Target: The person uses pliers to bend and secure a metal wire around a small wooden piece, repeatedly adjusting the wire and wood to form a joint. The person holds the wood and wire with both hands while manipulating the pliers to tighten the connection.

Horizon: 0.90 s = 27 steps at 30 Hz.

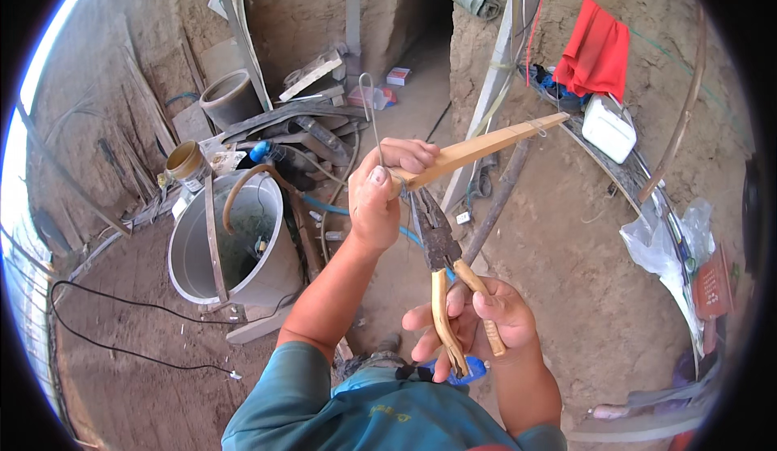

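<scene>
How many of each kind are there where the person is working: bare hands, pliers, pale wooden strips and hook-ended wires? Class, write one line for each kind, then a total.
Bare hands: 2 (left hand, right hand)
Pliers: 1
Pale wooden strip: 1
Hook-ended wire: 1
Total: 5

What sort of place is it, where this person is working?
Probably a rough work corner, perhaps in an earthen shed or greenhouse: the wall and floor look like bare soil, and a tub has a hose hanging into it.
</scene>
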### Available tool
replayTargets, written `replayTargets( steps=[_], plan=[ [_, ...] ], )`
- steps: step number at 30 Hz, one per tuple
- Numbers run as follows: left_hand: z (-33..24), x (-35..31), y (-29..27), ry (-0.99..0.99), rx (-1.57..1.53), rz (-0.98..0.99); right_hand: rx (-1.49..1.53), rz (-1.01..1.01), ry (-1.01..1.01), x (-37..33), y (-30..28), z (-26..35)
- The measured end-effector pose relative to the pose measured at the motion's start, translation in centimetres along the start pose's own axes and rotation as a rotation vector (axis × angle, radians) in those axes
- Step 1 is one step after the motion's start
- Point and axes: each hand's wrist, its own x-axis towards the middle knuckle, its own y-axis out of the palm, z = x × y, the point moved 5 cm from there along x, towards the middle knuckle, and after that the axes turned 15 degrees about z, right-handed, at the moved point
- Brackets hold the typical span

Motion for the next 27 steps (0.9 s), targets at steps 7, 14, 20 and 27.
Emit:
replayTargets(
  steps=[7,14,20,27],
  plan=[
    [1.5,0.1,-3.2,0.004,-0.061,-0.010,0.036,-0.060,0.020,3.4,-1.2,-1.7],
    [2.1,0.3,-5.9,-0.031,-0.063,0.011,0.134,-0.022,-0.009,5.5,-4.1,-2.1],
    [3.2,0.2,-7.7,-0.026,-0.076,0.001,0.107,-0.023,0.001,6.7,-5.7,-1.5],
    [4.1,0.2,-9.2,-0.025,-0.077,-0.018,0.012,-0.092,-0.019,8.1,-6.3,-0.8]
  ],
)
